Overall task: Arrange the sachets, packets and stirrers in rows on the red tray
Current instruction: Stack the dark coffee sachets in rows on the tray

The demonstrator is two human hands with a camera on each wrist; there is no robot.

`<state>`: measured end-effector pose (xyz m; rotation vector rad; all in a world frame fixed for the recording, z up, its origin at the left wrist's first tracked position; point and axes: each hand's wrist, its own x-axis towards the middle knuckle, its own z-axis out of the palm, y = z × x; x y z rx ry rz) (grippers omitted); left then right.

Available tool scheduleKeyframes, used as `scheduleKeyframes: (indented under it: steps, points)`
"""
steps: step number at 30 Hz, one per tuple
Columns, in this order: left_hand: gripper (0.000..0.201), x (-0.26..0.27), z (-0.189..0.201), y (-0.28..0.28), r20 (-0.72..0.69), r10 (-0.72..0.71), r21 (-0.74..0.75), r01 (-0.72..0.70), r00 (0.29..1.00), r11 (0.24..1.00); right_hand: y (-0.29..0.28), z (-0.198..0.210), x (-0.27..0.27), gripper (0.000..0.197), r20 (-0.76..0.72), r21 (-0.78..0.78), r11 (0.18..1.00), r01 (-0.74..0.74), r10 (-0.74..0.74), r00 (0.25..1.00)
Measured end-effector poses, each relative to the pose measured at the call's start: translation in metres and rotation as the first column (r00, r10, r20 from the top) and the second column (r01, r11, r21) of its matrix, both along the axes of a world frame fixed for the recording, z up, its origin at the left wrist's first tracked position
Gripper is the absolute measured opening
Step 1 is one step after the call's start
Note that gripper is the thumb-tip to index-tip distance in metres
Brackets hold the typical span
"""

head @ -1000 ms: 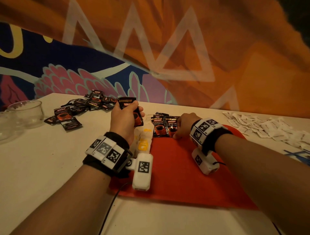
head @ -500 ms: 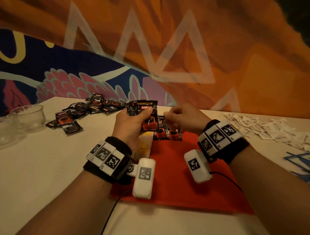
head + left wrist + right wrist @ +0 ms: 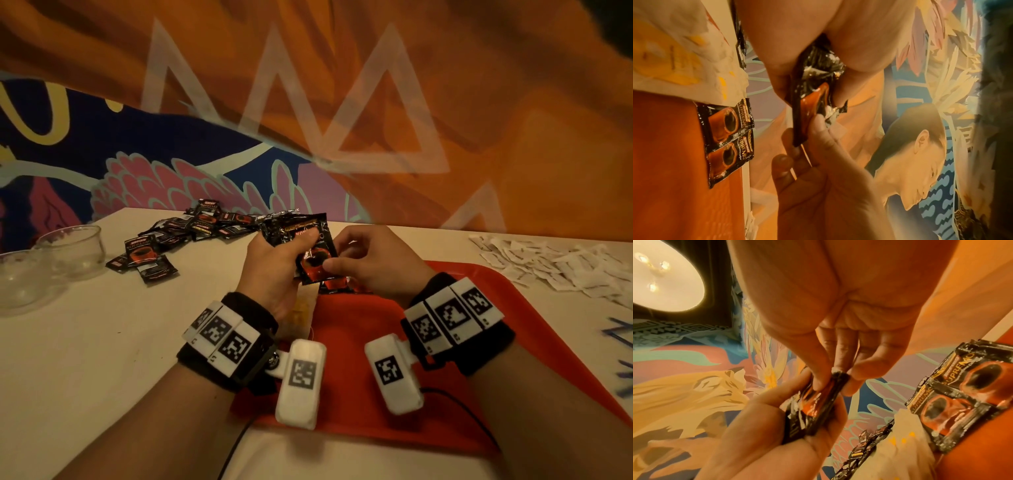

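head view
left hand [image 3: 274, 270]: gripping a small stack of black coffee sachets [image 3: 301, 236], thumb lying across the front one, held above the tray's far edge
right hand [image 3: 373, 263]: thumb and forefinger pinching the lower right corner of the front sachet
red tray [image 3: 486, 308]: sitting on the white table [image 3: 85, 359] under both wrists; yellow-print packets [image 3: 301, 311] showing at its left edge, mostly hidden by the left hand
loose coffee sachets [image 3: 191, 233]: lying in a heap on the table, far left of the tray
white sachets [image 3: 548, 267]: scattered on the table to the right of the tray
glass bowls [image 3: 51, 260]: standing at the far left
wall [image 3: 342, 120]: painted mural, orange with pale triangles, blue and pink below

left wrist view
left hand [image 3: 838, 45]: clamping crumpled black sachets [image 3: 818, 78] between thumb and fingers
right hand [image 3: 818, 178]: fingertips nipping the bottom edge of the front sachet
placed sachets [image 3: 727, 138]: two lying flat, side by side and slightly overlapping, on the red tray [image 3: 663, 154], reading SUPREMO with a red cup picture
packets [image 3: 684, 56]: pale wrappers with yellow print lying just beside the placed pair
room: mural with a painted figure filling the background

right wrist view
right hand [image 3: 838, 321]: thumb and fingers closing on the sachet's corner [image 3: 838, 378]
left hand [image 3: 766, 434]: cupping the stack [image 3: 807, 415] from below
placed sachets [image 3: 962, 394]: two resting on the red tray [image 3: 982, 451]
room: round ceiling lamp [image 3: 663, 272] glowing top left
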<state>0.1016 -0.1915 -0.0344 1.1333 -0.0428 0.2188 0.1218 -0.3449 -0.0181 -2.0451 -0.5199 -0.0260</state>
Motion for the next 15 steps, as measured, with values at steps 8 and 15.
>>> scheduleKeyframes:
  steps: [8,15]
  points:
    - [0.027,0.0030,0.0001,0.0011,-0.009,0.042,-0.011,-0.042,0.999,0.999,-0.0013,-0.0047,0.0020,0.021,0.066,-0.045,0.999,0.000,0.003,0.998]
    - [0.048,0.0001,0.0059,0.0043,0.043,0.013,-0.054,-0.011,0.999,0.998,-0.0100,-0.0026,0.0079,0.014,0.085,0.065,0.994,0.091,-0.097,0.992]
